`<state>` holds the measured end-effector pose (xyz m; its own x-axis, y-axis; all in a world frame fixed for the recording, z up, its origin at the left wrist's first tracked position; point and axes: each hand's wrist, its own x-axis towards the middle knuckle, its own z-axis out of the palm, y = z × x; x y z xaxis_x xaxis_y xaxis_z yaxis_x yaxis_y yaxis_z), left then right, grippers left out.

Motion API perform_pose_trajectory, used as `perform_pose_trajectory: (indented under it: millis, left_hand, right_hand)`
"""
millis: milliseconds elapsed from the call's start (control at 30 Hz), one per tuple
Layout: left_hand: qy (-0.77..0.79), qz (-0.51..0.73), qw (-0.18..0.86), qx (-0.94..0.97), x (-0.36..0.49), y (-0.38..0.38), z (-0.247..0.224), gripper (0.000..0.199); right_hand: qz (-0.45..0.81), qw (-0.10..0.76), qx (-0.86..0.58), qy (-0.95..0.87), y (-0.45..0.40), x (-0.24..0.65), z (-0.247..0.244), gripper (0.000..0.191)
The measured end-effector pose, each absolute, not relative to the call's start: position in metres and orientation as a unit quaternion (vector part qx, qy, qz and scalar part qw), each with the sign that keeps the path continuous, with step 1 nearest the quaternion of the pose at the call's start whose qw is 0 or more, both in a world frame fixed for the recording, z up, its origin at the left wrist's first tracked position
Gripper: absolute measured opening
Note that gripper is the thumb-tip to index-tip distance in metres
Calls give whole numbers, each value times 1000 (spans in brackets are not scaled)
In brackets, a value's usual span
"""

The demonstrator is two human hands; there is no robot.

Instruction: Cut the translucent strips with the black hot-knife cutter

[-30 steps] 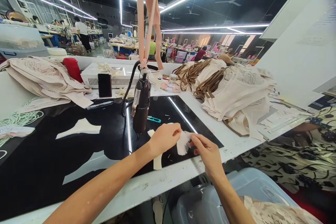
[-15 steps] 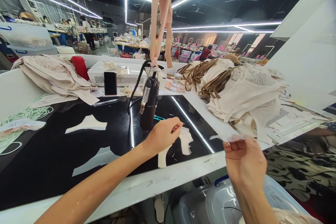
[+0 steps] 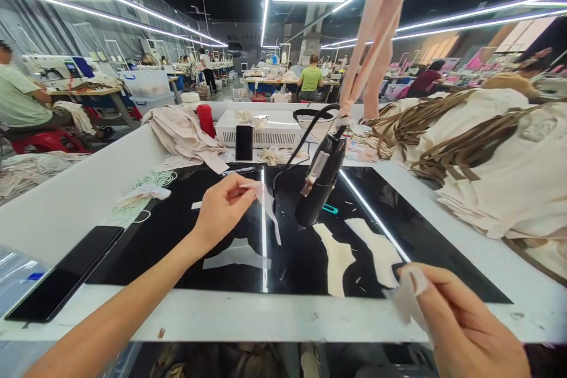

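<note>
My left hand [image 3: 221, 209] is closed in a pinch on a pale cut fabric piece [image 3: 268, 212], which dangles over the glossy black work surface [image 3: 168, 248]. Under it lies a sheer whitish cut piece [image 3: 237, 257]. Near the front right edge, my right hand [image 3: 465, 313] pinches a thin translucent white scrap [image 3: 408, 302], slightly blurred. Two cream cut pieces, one nearer the middle [image 3: 339, 263] and one to its right [image 3: 375, 251], lie flat between the hands. A black handheld tool [image 3: 322, 180] hangs tilted above the surface from pink fabric strips [image 3: 376, 29].
Fabric stacks with brown straps [image 3: 496, 171] fill the right side. At the back stand a white vented box [image 3: 279, 133], a phone [image 3: 244, 143] and a red container [image 3: 205, 121]. Green cord [image 3: 155, 180] and a dark flat device [image 3: 66, 274] lie left. People sit at machines beyond.
My view has swung left. My left hand has moved left and lifted a fabric piece off the surface. My right hand still pinches a scrap, now lower by the table edge. The cream pieces lie apart.
</note>
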<state>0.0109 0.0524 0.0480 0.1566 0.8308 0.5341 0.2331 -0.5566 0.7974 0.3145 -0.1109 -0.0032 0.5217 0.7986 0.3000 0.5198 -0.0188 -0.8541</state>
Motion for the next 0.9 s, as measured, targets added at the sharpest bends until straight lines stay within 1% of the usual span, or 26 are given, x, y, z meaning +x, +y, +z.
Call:
perform_pose_trajectory:
  millis: [67,233,300,367,400,567,700,767,900]
  left_hand:
    - [425,476,257,725,7,74,29,12]
    - [433,385,250,775,17,113,-6,13]
    - [426,353,238,798,18,116,-10,26]
    - [423,337,218,812,12,111,-8,37]
    - [424,332,208,817,6,105,-6,38]
    - [395,273,182,858,-31,59,-2,24]
    - [338,211,171,901,-52,31,-20,22]
    - [317,197,133,918,-58,24,-29,26]
    - [308,187,14,933,-68,17,-35,28]
  right_hand:
    - [161,468,-707,-505,-107,298,2,41]
    - [209,443,-664,-565,-103,260,11,37]
    - [224,429,-649,-588,-102,250,10,35]
    - [234,425,-653,-582,-102,241,8,34]
    - [237,425,-659,-573,-102,237,7,34]
    - [258,388,-673,-575,-95,214,6,34]
    - [289,372,-645,-603,-82,194,6,36]
    - [304,359,-630,-618,-76,185,3,36]
    - [315,317,-605,-659,-67,172,-2,38]
